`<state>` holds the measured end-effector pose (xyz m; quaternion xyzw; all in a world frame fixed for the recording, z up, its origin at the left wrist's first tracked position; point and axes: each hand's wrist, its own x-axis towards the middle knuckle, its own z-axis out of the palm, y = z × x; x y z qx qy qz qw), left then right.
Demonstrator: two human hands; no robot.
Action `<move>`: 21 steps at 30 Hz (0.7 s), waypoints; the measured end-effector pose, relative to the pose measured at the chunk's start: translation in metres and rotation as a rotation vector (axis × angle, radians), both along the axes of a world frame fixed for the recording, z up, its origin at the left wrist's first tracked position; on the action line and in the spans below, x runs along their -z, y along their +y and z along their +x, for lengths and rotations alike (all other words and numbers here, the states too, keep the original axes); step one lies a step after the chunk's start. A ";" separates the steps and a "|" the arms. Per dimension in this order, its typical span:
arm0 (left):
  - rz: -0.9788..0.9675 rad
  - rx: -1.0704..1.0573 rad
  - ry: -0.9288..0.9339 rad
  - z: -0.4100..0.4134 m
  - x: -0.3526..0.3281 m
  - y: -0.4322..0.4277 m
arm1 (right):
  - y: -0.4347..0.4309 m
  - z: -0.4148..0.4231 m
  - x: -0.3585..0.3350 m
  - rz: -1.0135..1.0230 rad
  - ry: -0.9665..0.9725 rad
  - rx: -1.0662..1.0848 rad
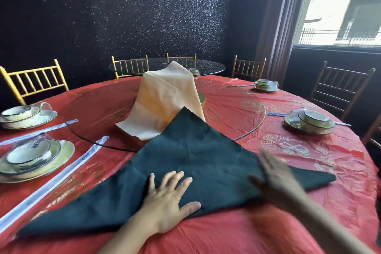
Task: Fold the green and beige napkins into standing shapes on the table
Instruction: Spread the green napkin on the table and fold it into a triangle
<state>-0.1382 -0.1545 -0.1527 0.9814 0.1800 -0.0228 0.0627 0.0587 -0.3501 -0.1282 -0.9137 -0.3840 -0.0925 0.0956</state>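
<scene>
Head view looks down on the green napkin [195, 156], which lies flat as a wide triangle on the near part of the red-covered table [268, 233]. Its apex points far and reaches the lower edge of the beige napkin [165, 99], which is draped over something hidden at the middle of the glass turntable [237, 105]. The green cloth looks light, soft and limp, with faint creases. It will probably keep a fold only if pressed, and it may slide on the glossy table cover, so it is best pinned with a flat palm and lifted by its corners or along the near edge. The left hand [171, 202] lies flat on the cloth by the middle of that near edge, fingers spread and straight, grasping nothing. The right hand [274, 173], blurred, rests on the cloth just to the right, fingers seemingly extended, and appears to grasp nothing either
</scene>
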 end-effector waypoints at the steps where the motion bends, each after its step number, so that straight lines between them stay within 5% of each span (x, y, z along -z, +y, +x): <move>1: 0.000 0.005 0.004 0.000 0.000 -0.001 | 0.020 -0.020 0.005 -0.001 -0.040 -0.107; 5: -0.006 -0.029 0.025 0.000 -0.004 -0.003 | 0.078 -0.071 0.025 0.033 -0.068 -0.372; 21: -0.036 -0.002 -0.036 -0.052 -0.007 0.031 | 0.088 -0.077 0.042 -0.158 -0.107 -0.348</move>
